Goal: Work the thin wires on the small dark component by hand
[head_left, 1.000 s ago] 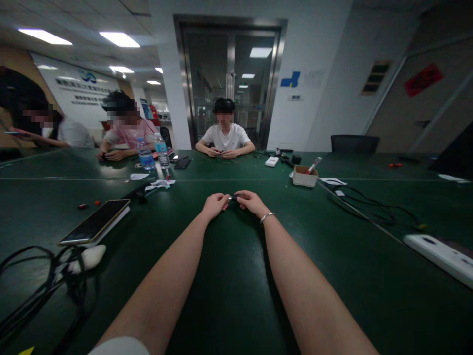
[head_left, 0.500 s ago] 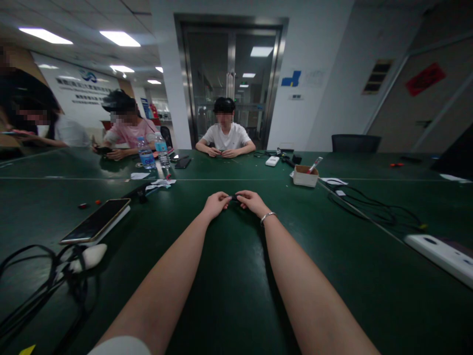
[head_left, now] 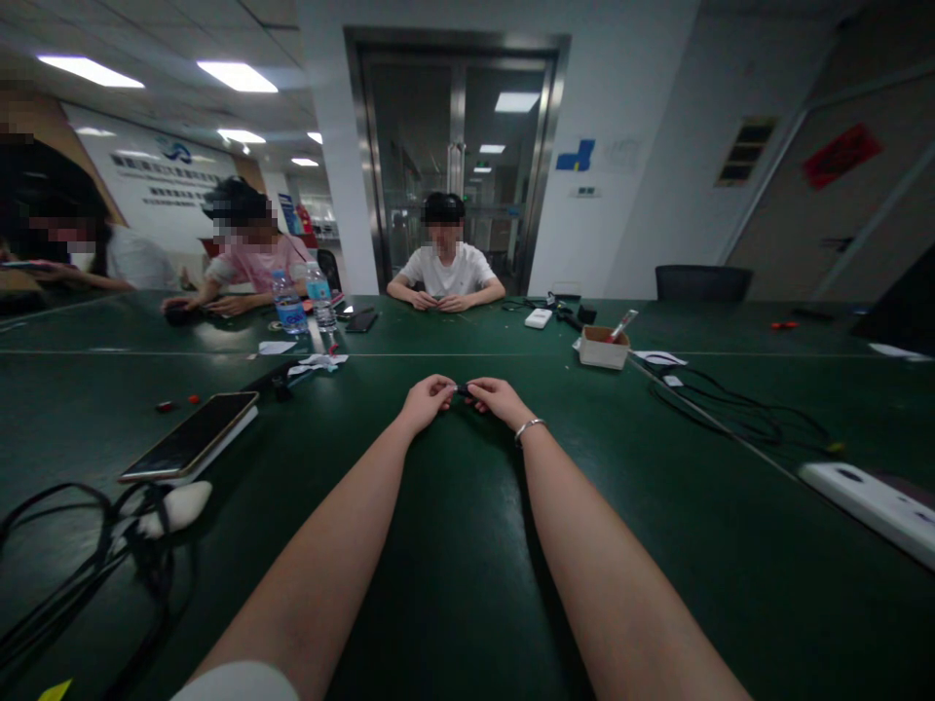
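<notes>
Both my arms reach forward over the green table [head_left: 467, 545]. Between my fingertips is a small black object [head_left: 463, 390], too small and too covered to name. My right hand [head_left: 498, 401] is closed around its right end, and a silver bracelet [head_left: 529, 428] circles that wrist. My left hand [head_left: 428, 405] pinches at the left end, where a small light spot shows by the fingertips. Part of the object is hidden behind the fingers of both hands.
To the left lie a phone [head_left: 194, 435] on a white box, a white mouse-like item [head_left: 175, 508] and black cables [head_left: 80, 565]. Two bottles [head_left: 288, 304] stand farther back. On the right are a small box [head_left: 603, 349], cables and a white power strip [head_left: 869, 506]. Co-workers sit across the table.
My left hand has shifted very slightly upward, and a light spot now shows at its fingertips. The co-worker in pink has moved their hands left along the table.
</notes>
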The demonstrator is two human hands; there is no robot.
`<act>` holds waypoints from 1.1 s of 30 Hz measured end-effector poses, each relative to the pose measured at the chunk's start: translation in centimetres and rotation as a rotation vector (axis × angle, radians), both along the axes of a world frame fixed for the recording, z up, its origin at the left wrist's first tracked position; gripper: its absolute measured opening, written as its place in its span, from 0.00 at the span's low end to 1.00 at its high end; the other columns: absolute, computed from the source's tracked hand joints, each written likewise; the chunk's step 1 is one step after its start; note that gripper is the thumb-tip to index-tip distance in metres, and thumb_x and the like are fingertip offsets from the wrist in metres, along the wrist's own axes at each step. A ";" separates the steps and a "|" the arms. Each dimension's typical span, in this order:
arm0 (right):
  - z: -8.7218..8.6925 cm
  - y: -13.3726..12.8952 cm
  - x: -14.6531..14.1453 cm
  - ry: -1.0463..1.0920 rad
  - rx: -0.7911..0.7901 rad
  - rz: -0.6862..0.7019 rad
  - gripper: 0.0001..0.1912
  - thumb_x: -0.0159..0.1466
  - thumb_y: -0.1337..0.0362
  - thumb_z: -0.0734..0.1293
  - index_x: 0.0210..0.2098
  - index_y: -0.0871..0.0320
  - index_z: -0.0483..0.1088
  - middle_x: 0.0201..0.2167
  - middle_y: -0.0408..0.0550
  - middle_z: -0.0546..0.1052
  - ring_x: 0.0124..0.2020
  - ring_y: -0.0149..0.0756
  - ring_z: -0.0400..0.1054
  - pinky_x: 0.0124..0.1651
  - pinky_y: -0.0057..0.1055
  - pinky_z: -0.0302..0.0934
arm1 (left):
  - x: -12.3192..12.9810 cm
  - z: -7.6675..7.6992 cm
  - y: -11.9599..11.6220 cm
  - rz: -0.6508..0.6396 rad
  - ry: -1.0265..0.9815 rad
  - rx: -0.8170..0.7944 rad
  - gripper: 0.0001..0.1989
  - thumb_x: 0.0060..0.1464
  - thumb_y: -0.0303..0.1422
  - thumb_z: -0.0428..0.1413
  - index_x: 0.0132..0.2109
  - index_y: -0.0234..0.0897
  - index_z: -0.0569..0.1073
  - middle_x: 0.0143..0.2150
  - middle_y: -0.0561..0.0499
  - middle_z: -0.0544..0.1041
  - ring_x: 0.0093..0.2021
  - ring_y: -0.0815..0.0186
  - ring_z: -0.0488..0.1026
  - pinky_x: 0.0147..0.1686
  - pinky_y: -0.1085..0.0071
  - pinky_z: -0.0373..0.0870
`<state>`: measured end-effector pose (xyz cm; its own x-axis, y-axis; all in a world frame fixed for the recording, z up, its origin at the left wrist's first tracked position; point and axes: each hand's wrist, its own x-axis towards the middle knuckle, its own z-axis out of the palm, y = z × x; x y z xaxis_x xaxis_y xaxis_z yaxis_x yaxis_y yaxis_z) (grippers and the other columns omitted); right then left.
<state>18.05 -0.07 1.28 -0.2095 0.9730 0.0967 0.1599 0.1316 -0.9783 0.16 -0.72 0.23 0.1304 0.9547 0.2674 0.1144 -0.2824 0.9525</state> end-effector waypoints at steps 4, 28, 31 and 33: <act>0.0 0.1 0.0 -0.008 0.004 0.000 0.08 0.63 0.68 0.65 0.39 0.65 0.73 0.23 0.45 0.76 0.18 0.22 0.63 0.23 0.18 0.60 | 0.1 0.3 -0.3 0.003 -0.022 0.005 0.09 0.49 0.31 0.59 0.38 0.33 0.73 0.28 0.52 0.71 0.27 0.73 0.70 0.26 0.76 0.69; 0.1 -0.2 0.2 0.001 0.026 0.024 0.11 0.63 0.70 0.65 0.45 0.64 0.73 0.25 0.46 0.76 0.19 0.21 0.63 0.22 0.16 0.60 | 0.0 0.6 -0.4 0.056 0.146 -0.051 0.12 0.53 0.40 0.55 0.31 0.34 0.69 0.23 0.53 0.73 0.23 0.71 0.70 0.26 0.74 0.68; 0.0 -0.1 0.2 0.005 0.028 0.024 0.12 0.63 0.71 0.64 0.46 0.64 0.73 0.26 0.46 0.77 0.19 0.21 0.63 0.22 0.17 0.60 | 0.0 0.5 -0.4 0.048 0.170 -0.034 0.14 0.53 0.43 0.54 0.30 0.35 0.69 0.22 0.54 0.71 0.22 0.72 0.68 0.25 0.75 0.66; 0.0 -0.1 0.2 0.005 0.034 0.022 0.13 0.63 0.72 0.64 0.47 0.64 0.73 0.27 0.45 0.77 0.19 0.21 0.63 0.23 0.18 0.61 | 0.0 0.5 -0.3 0.041 0.176 -0.039 0.16 0.53 0.44 0.53 0.30 0.34 0.69 0.22 0.54 0.71 0.22 0.72 0.68 0.24 0.76 0.65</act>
